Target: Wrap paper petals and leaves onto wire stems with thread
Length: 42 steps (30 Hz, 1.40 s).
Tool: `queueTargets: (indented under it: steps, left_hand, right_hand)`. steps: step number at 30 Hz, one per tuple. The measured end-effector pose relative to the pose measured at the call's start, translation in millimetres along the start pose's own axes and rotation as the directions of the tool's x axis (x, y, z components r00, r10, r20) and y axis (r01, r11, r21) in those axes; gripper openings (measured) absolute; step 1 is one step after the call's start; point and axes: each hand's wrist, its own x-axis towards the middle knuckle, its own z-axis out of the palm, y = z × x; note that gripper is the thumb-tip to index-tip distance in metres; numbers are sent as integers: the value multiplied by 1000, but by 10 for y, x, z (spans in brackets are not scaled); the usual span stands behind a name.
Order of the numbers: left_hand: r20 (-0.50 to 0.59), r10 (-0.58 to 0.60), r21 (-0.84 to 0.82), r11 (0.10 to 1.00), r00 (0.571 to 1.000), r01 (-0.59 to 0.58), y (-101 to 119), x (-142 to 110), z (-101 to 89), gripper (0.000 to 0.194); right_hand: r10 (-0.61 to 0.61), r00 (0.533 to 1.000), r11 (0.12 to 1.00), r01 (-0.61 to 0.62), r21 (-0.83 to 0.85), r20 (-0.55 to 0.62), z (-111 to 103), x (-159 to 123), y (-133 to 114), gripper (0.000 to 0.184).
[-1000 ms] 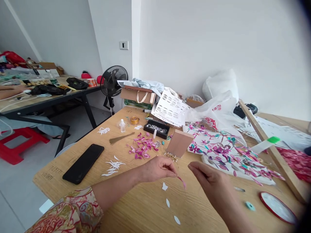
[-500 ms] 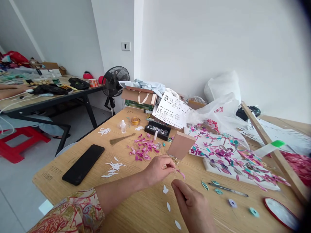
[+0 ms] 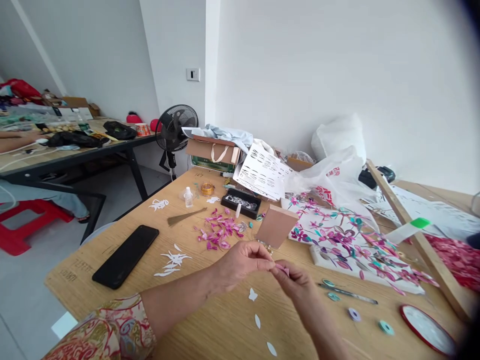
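At the near middle of the worktop: both hands meet just above the wood, fingertips together on one small pink petal (image 3: 282,269).
Left hand: the left hand (image 3: 243,261) pinches one end of the petal, grip narrow, thumb against forefinger.
Right hand: the right hand (image 3: 296,281) closes its fingertips on the other end of the same petal, grip equally narrow.
Petal's place: held in the air between the two hands, clear of the worktop (image 3: 225,330), just near of the brown card (image 3: 276,226).
Around the hands: white paper cut-outs (image 3: 253,295) lie just below; a pile of pink petals (image 3: 219,232) sits farther off to the left; tweezers (image 3: 347,293) and teal paper coils (image 3: 385,327) lie to the right.
Farther off: a black phone (image 3: 126,255) rests near the left edge; a flowered panel (image 3: 348,240) lies far right.
Risk, tearing: the petal looks thin, so pulling the two pinches apart could likely rip or crease it.
Risk, dropping: a loosened pinch could let it fall among the white cut-outs.
Risk, sweeping: the left forearm lies close to the cut-outs and could brush them off their places.
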Motion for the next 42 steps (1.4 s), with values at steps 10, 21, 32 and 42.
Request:
queueTargets:
  steps: [10, 21, 32, 42]
  left_hand:
    - [229, 373, 771, 495, 899, -401, -137, 88, -71, 14]
    - [-36, 58, 296, 954, 998, -45, 6, -8, -28, 7]
    - [188, 377, 806, 468, 907, -362, -138, 81, -79, 15]
    - [-9, 92, 258, 962, 996, -87, -4, 11, -10, 11]
  right_hand:
    - [-192, 981, 734, 155, -662, 17, -4, -301, -447, 34]
    - [-28, 999, 992, 25, -126, -22, -129, 52, -50, 30]
    - [-234, 972, 630, 148, -763, -4, 131, -341, -382, 35]
    - [-91, 995, 896, 64, -440, -39, -210, -24, -148, 36]
